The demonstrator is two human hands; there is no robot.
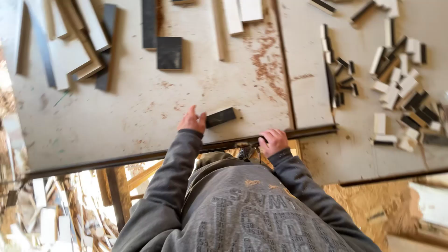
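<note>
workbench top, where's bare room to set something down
Bare stretch of the workbench between the left hand and the offcut stack; also right of the dark square block. Crowded: the scattered small blocks at far right.

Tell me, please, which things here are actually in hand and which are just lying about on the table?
In hand:
- small dark block, touched by the left hand
- dark table edge rail, gripped by the right hand

Lying about:
- square dark panel
- heap of small offcuts
- long light strips
- reddish sawdust
</note>
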